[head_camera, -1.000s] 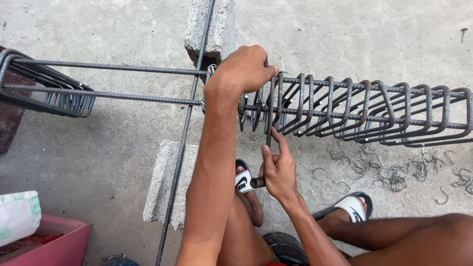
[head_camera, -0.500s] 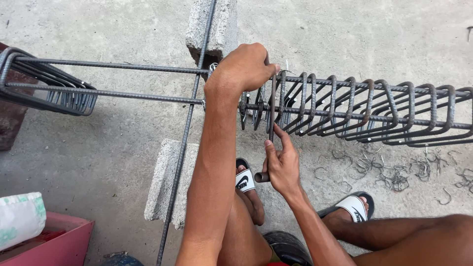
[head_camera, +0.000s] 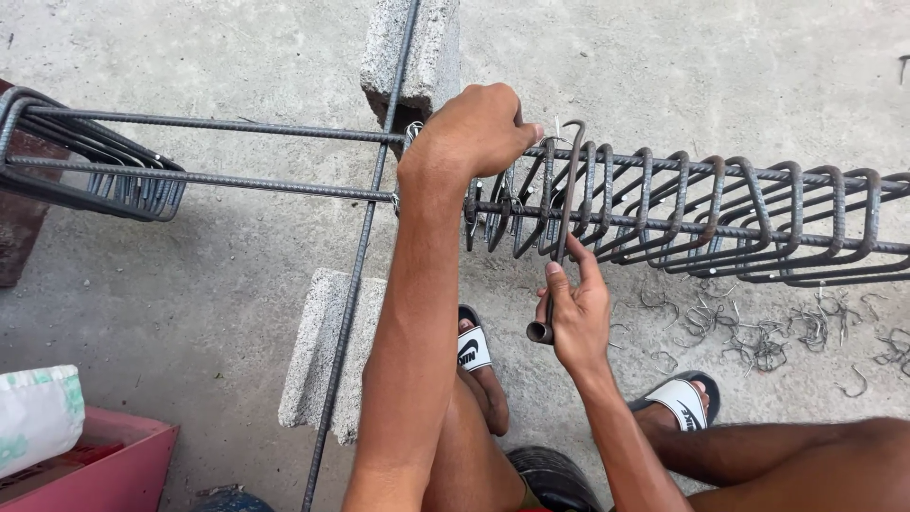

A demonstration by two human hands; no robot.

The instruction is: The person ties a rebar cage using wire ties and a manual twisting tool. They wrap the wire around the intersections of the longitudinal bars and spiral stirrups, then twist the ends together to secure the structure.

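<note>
Left hand: your left hand (head_camera: pixel 479 128) is closed in a fist over the top long bar of the rusty steel rebar cage (head_camera: pixel 682 204), right where the bunched stirrups begin; that grip looks meant to steady the cage.
Right hand: your right hand (head_camera: pixel 576 318) hangs below the cage, thumb and fingers pinched shut on the lower end of the thin hooked metal tying tool (head_camera: pixel 559 237).
Tool: its shaft runs up between the stirrups and its hooked tip shows just above the top bar, beside your left knuckles, so both hands work the same joint.
Cage: it lies lengthwise across the view, resting on a grey concrete block (head_camera: pixel 412 47) at the top, which keeps it off the concrete floor (head_camera: pixel 190 275) and leaves room underneath for your right hand.
Crossing bar: a single long ribbed steel bar (head_camera: pixel 355 284) runs diagonally under the cage, over a second grey concrete block (head_camera: pixel 318 356) near your knee.
Open room: left of your fist the bars run bare until a second stirrup bundle (head_camera: pixel 114 185); on the right the stirrups crowd together.
Edges: short cut pieces of tie wire (head_camera: pixel 758 337) litter the floor near your white sandal (head_camera: pixel 687 403); a pink plastic tub (head_camera: pixel 104 474) sits at the lower left corner.
</note>
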